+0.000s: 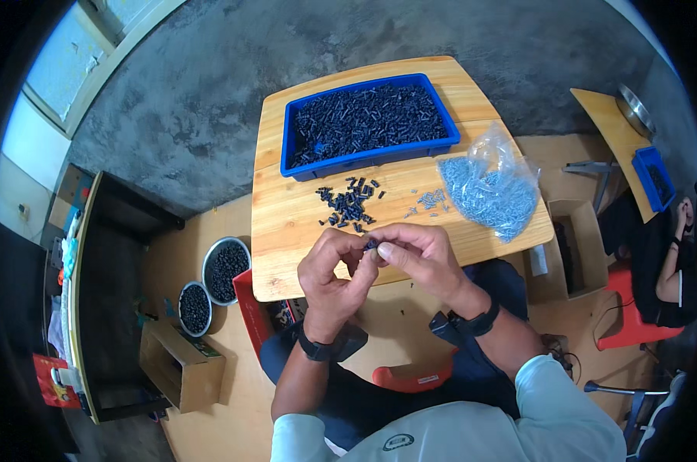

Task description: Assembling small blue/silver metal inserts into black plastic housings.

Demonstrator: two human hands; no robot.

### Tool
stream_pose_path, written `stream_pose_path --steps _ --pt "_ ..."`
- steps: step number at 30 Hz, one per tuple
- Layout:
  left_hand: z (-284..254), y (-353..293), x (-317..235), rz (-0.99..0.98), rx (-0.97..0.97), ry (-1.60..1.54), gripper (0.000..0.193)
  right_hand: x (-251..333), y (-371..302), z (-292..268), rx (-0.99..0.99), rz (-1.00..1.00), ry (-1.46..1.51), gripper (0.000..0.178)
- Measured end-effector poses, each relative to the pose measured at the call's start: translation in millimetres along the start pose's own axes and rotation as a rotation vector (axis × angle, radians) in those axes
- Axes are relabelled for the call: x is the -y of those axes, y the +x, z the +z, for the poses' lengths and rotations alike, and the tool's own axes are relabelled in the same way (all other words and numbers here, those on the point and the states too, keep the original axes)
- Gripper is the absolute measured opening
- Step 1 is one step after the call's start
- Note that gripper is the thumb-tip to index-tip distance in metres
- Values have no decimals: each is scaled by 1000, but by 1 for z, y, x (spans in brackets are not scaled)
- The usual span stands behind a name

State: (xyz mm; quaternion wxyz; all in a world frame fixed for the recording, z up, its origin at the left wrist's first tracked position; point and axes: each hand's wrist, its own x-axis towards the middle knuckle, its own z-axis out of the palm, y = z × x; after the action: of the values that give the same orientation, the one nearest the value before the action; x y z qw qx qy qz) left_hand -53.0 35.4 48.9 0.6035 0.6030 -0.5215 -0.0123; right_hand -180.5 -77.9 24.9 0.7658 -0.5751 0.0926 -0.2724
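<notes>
Close to the near edge of the table, my left hand [331,276] and my right hand [425,258] meet with fingertips closed. Between them is a small black plastic piece [371,244], mostly covered by the fingers. Whether a screw is also in the right fingertips cannot be made out. Just beyond the hands lies a loose pile of similar black pieces [348,204]. To its right are several small silver screws [429,202], beside a clear plastic bag [493,189] full of such screws.
A blue tray [371,159] heaped with black pieces stands at the back of the wooden table [279,266]. On the floor at left are two metal bowls [225,269] of dark parts and a cardboard box [183,366]. Another person [668,269] sits at far right.
</notes>
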Motion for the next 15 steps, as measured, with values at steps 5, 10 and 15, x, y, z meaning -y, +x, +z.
stream_pose_path --steps 5,10,15 --pt "16 2 0 236 -6 273 22 -7 -4 -6 -63 -97 52 25" --pt "28 -2 12 305 51 405 26 -7 1 -18 -118 32 -5 20" --pt "14 -12 6 -82 154 196 30 -18 6 -26 -14 62 -82 19"
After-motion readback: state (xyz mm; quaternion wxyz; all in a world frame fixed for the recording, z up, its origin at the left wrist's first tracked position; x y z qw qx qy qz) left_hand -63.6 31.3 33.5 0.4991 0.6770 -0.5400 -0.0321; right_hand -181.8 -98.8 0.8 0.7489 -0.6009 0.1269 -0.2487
